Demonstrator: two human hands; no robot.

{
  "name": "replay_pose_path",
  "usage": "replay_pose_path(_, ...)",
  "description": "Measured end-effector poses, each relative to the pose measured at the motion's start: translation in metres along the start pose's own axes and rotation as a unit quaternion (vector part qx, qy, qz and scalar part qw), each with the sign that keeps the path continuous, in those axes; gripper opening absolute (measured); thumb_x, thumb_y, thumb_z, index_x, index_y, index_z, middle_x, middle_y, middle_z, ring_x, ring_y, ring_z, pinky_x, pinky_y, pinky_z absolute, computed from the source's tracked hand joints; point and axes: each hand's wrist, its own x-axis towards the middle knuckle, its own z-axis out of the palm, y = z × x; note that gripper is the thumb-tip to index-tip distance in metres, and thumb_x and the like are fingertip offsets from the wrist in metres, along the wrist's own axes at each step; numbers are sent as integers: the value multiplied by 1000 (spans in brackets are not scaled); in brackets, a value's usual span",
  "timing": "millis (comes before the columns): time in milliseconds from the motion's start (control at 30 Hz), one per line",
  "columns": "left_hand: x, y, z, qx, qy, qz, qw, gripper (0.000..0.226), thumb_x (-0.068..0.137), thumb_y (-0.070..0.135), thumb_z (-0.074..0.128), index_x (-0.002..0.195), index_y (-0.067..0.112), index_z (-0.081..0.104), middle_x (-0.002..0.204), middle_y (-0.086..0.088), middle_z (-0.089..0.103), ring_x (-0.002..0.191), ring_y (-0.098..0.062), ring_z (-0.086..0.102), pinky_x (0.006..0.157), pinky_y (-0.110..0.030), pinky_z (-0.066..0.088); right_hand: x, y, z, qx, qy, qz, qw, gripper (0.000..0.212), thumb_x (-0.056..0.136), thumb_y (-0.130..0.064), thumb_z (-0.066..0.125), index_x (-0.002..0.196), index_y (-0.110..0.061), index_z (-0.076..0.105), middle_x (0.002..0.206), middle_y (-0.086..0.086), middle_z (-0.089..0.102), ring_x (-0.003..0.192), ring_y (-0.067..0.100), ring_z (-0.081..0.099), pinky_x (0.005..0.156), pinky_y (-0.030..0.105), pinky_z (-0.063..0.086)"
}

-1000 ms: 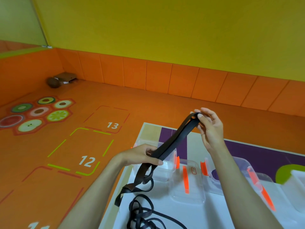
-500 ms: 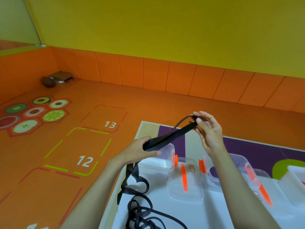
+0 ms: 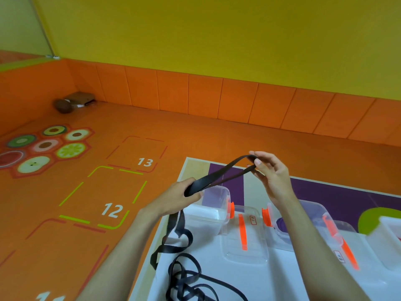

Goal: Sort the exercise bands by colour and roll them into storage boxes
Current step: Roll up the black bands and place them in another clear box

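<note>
A long black exercise band (image 3: 219, 175) stretches between my two hands above the table. My right hand (image 3: 271, 174) pinches its folded end, which opens into a narrow loop. My left hand (image 3: 178, 197) grips the band lower down; the rest hangs below and lies tangled in black coils (image 3: 184, 276) on the white tabletop. Under the band stands an open clear storage box (image 3: 213, 205) with an orange clip. A second clear box (image 3: 310, 222) holding something purple sits to its right, partly hidden by my right forearm.
A clear lid with an orange strip (image 3: 245, 237) lies flat between the boxes. Another lid (image 3: 345, 248) and a white box (image 3: 390, 231) are at the right edge. The table's left edge (image 3: 152, 246) borders an orange floor with numbered squares.
Both hands have dropped lower and the band now lies flatter. Its folded end at my right hand has opened into a wider loop.
</note>
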Motion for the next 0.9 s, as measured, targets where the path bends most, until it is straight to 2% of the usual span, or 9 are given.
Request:
replay_pose_path(167,0,-4,-3,28,48,-1,998,41,95,50,73,76,23,49,63,13,40,54,-7,38,51,-24,28,-4,7,-3,-68,-27,-5,997,22,101,-6,65,121,-8,72,123,6,75,114,30,72,101,45,59)
replay_pose_path(300,8,-7,-3,84,57,-25,994,37,103,29,65,71,20,48,61,6,47,52,-12,42,49,-24,28,-9,12,-2,-69,-34,-8,997,22,100,-6,66,121,-8,72,121,6,75,116,25,72,98,40,60)
replay_pose_path(400,8,-9,-2,63,25,-35,997,22,103,9,51,87,24,50,73,-6,66,65,-31,59,52,-24,36,-12,13,-2,-75,-41,-13,996,22,101,-5,65,121,-6,71,120,5,75,116,23,72,98,39,60)
replay_pose_path(533,3,-12,3,36,-15,-21,999,39,108,7,39,123,41,51,81,-4,56,65,-17,54,59,-25,46,-12,15,-8,-106,-46,-32,993,22,100,-5,66,121,-8,72,119,7,75,115,24,72,98,42,60)
replay_pose_path(567,4,-14,4,30,-10,-25,999,40,108,6,39,128,38,54,83,-7,56,66,-21,55,60,-24,48,-12,16,-9,-120,-50,-37,991,22,100,-5,66,121,-9,73,118,6,76,114,24,72,98,42,60)
replay_pose_path(633,5,-14,5,3,-6,-23,1000,32,107,5,44,121,26,64,82,-7,55,68,-24,59,60,-20,50,-13,18,-11,-156,-59,-49,985,24,101,-8,66,124,-13,73,118,4,76,114,22,72,98,40,60)
replay_pose_path(733,4,-12,6,-15,-7,15,1000,7,101,26,68,102,33,69,82,-1,62,65,-8,54,60,-23,44,-15,22,-14,-174,-54,-57,982,24,102,-10,64,123,-12,74,119,3,74,111,21,72,96,34,60)
replay_pose_path(800,2,-10,5,-19,-6,19,1000,20,92,54,74,102,37,70,85,0,65,67,-5,53,61,-22,37,-18,24,-16,-152,-38,-45,987,18,101,-7,65,115,-8,76,112,6,76,105,24,74,93,34,62)
replay_pose_path(900,3,-8,5,16,22,2,1000,37,91,78,58,96,44,71,83,3,65,65,-11,52,62,-30,35,-24,24,-17,-154,-16,-32,987,9,99,-7,68,101,-7,76,102,6,76,98,25,74,87,32,62)
